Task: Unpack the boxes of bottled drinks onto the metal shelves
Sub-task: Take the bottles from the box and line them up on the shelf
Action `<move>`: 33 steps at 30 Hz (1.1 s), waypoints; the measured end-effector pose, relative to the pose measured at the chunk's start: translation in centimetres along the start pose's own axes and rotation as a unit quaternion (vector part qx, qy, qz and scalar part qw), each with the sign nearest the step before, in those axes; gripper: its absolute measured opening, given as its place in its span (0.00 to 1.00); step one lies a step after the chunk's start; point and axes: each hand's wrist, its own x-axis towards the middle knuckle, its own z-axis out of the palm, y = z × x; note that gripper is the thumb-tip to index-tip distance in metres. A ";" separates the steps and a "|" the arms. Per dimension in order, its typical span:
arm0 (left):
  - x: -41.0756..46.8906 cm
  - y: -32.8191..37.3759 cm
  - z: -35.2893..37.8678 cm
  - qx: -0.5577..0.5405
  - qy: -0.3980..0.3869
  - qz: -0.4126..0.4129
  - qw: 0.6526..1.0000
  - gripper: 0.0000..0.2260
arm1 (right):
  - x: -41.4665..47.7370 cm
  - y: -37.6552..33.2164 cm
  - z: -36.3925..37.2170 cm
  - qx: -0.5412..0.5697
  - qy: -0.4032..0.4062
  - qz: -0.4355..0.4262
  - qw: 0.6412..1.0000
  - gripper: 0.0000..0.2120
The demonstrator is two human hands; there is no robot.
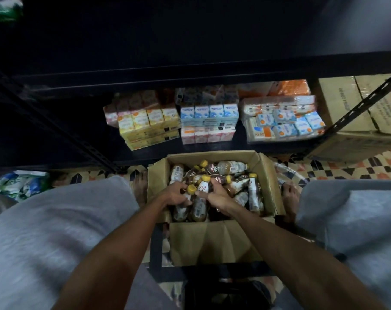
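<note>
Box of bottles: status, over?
Both hands in box: left hand and right hand each gripping bottles. Shelf left side free; cartons fill the rest.

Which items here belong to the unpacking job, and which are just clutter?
Job:
- open cardboard box
- yellow-capped bottles
- left hand, right hand
- metal shelf

Lying about:
- stacked drink cartons
- sealed cardboard boxes
- plastic packets

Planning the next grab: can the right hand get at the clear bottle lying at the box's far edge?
Probably yes: the clear bottle lies uncovered on top, and the right hand is already inside the open box.
</note>
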 end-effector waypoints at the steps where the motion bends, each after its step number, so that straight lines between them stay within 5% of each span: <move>1: 0.0 -0.2 0.0 0.010 0.006 0.003 1.000 0.27 | -0.3 -0.3 0.1 -0.009 0.012 -0.011 1.000 0.29; 3: -0.4 -0.5 0.2 0.018 0.019 0.012 1.000 0.29 | -0.4 -0.4 0.2 -0.024 0.031 -0.038 0.998 0.33; 7: -2.0 0.1 -0.3 -0.011 0.059 0.048 0.997 0.28 | -1.5 -1.7 -0.3 -0.070 0.008 -0.073 0.995 0.25; 12: -5.2 3.6 -2.5 0.003 0.103 0.117 0.988 0.15 | -2.7 -4.0 -1.9 -0.089 0.032 -0.129 0.987 0.26; 20: -11.8 9.9 -7.3 0.022 0.177 0.222 0.959 0.11 | -8.0 -11.3 -5.7 -0.112 0.055 -0.221 0.967 0.24; 33: -20.1 17.0 -14.2 -0.015 0.286 0.297 0.911 0.15 | -16.3 -21.6 -9.3 -0.145 0.081 -0.339 0.926 0.23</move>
